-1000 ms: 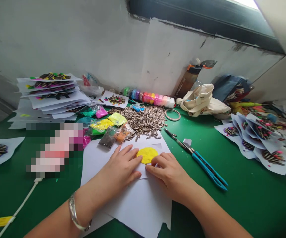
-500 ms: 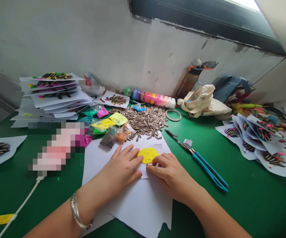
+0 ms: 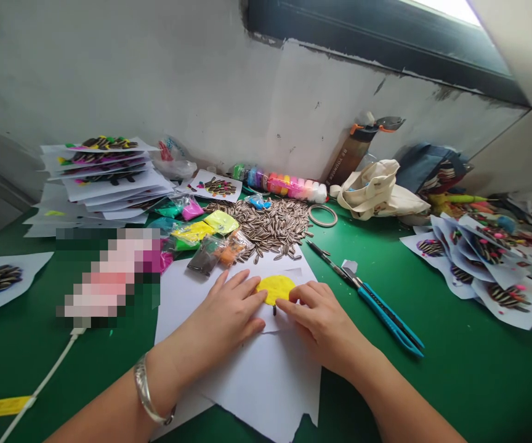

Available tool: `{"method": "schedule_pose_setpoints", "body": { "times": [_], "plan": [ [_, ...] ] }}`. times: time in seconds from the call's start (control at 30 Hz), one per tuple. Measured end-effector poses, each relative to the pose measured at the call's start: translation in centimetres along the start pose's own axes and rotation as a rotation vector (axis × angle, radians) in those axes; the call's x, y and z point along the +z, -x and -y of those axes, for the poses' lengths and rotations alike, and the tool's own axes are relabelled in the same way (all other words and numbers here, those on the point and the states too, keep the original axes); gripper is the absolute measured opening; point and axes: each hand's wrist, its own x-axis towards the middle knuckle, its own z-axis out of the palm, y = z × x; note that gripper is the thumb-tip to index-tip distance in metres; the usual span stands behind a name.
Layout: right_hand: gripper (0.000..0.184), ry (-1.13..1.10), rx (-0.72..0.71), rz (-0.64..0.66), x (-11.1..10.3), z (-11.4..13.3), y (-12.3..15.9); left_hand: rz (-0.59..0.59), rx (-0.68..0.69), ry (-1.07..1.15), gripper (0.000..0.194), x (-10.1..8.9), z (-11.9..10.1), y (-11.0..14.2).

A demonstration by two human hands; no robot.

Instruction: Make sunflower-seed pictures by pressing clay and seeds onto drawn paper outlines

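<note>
A flat yellow clay disc (image 3: 275, 289) lies on a small piece of white paper (image 3: 266, 325), over larger white sheets (image 3: 266, 375). Below the disc's lower edge sticks a short dark strip (image 3: 274, 311), its kind too small to tell. My left hand (image 3: 231, 304) rests flat on the paper, fingers spread, its fingertips at the disc's left edge. My right hand (image 3: 319, 314) has bent fingers slightly apart at the disc's lower right edge, beside the dark strip. Nothing shows between its fingers, though their undersides are hidden.
Behind the paper lie bags of coloured clay (image 3: 196, 234) and a heap of striped sunflower seeds (image 3: 270, 221). To the right are blue tweezers (image 3: 390, 320), a tape roll (image 3: 322, 215) and seed-decorated papers (image 3: 483, 264). A stack of papers (image 3: 104, 184) stands left, near a white cable (image 3: 47, 381).
My right fingertips have shifted slightly right and up, off the dark strip, which now shows more fully. My left hand keeps its place at the disc.
</note>
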Motion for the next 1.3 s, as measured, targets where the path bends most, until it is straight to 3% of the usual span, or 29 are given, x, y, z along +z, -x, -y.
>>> {"method": "schedule_pose_setpoints", "body": {
  "times": [0.2,0.3,0.43,0.53,0.77,0.87,1.03,1.17,1.3],
  "plan": [
    [0.035,-0.069,-0.003,0.010,0.3,-0.5,-0.1,0.043,-0.019,-0.017,0.034,-0.3,-0.1,-0.2],
    [0.038,-0.187,0.069,-0.148,0.4,-1.8,0.1,0.042,-0.018,-0.018,0.034,-0.4,-0.1,-0.2],
    [0.031,-0.323,0.290,-0.331,0.8,-3.7,0.0,0.031,-0.008,-0.015,0.036,-0.2,0.1,-0.1],
    [0.027,-0.350,0.366,-0.318,1.5,-4.4,-0.2,0.004,0.002,-0.023,0.038,-0.1,0.3,-0.1],
    [0.027,-0.297,0.380,-0.341,2.5,-5.0,-0.8,-0.014,0.006,-0.038,0.037,-0.5,0.3,-0.2],
    [0.027,-0.276,0.379,-0.354,2.6,-5.1,-0.9,-0.089,0.034,-0.048,0.031,-0.5,0.8,-0.3],
    [0.027,-0.245,0.374,-0.356,2.6,-5.1,-1.0,-0.383,0.117,0.035,0.030,-1.0,2.3,-0.2],
    [0.027,-0.250,0.376,-0.357,2.8,-5.2,-1.0,-0.551,0.034,0.119,0.031,-1.9,3.2,0.2],
    [0.027,-0.273,0.379,-0.359,2.9,-5.2,-0.9,-0.576,-0.061,0.170,0.030,-2.3,3.6,0.5]
  ]
}}
